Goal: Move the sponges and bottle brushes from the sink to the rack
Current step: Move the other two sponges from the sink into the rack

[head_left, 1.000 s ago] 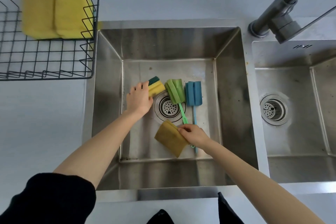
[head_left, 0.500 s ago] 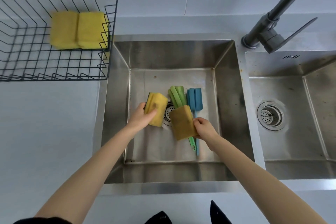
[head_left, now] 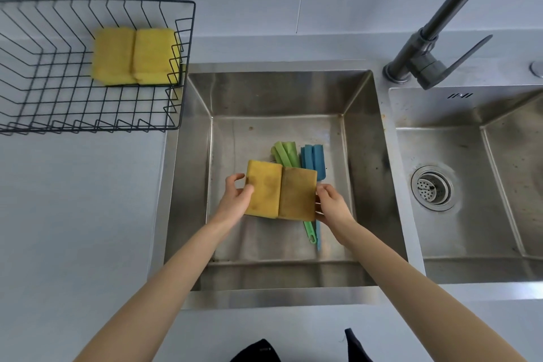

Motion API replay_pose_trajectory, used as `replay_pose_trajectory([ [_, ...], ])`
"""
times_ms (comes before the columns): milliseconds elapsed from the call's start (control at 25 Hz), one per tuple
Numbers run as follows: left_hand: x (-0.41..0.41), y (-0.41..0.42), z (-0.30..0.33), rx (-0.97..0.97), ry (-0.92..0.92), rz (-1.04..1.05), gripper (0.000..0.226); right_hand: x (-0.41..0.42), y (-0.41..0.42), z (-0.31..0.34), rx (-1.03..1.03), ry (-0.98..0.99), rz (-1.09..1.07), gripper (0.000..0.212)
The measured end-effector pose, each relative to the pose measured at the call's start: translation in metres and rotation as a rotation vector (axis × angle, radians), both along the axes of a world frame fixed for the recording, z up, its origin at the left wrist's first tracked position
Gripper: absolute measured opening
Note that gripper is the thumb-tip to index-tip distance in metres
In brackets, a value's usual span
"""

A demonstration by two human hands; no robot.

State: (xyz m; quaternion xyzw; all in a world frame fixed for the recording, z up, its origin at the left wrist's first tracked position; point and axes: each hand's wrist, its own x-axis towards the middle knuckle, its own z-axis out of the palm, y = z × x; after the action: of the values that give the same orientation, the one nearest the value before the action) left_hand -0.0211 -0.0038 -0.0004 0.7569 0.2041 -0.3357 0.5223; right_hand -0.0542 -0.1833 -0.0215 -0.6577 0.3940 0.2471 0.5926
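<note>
1. The person is holding two sponges side by side above the left sink basin [head_left: 188, 185]: the yellow sponge [head_left: 263, 192] in the left hand [head_left: 236, 198] and the browner sponge [head_left: 298, 194] in the right hand [head_left: 330, 203], with their inner edges touching.
2. A second ago both sponges were lying on the basin floor by the drain with the hands just reaching them; half a second ago they were lifted but apart. Now they are being brought together into one pair, which I take to mean both will travel to the rack in a single carry.
3. Each hand is pinching its sponge by the outer edge, thumb on top and fingers tucked beneath; neither hand is spread flat.
4. The sponges' broad faces are pointing up toward the person, and their long axes are running away from the person, roughly parallel to each other.
5. The green bottle brush [head_left: 286, 153] and the blue bottle brush [head_left: 313, 160] are lying on the basin floor, heads toward the back wall, handles toward the person, partly hidden under the sponges.
6. The wire rack [head_left: 182, 88] is sitting on the tabletop [head_left: 73, 200] to the left, already holding two yellow sponges [head_left: 133, 56].
7. The faucet [head_left: 423, 59] is standing well clear on the right.
</note>
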Motion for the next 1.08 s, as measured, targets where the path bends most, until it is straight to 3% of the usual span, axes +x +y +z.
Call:
replay_pose_trajectory([
  [560, -0.015, 0.01, 0.027, -0.039, -0.062, -0.081, 0.048, -0.01, -0.003, 0.027, -0.129, -0.157, 0.145, 0.045],
  [1080, -0.014, 0.054, 0.08, -0.078, -0.381, -0.045, 0.041, -0.004, 0.015, 0.094, -0.095, -0.421, 0.051, 0.025],
])
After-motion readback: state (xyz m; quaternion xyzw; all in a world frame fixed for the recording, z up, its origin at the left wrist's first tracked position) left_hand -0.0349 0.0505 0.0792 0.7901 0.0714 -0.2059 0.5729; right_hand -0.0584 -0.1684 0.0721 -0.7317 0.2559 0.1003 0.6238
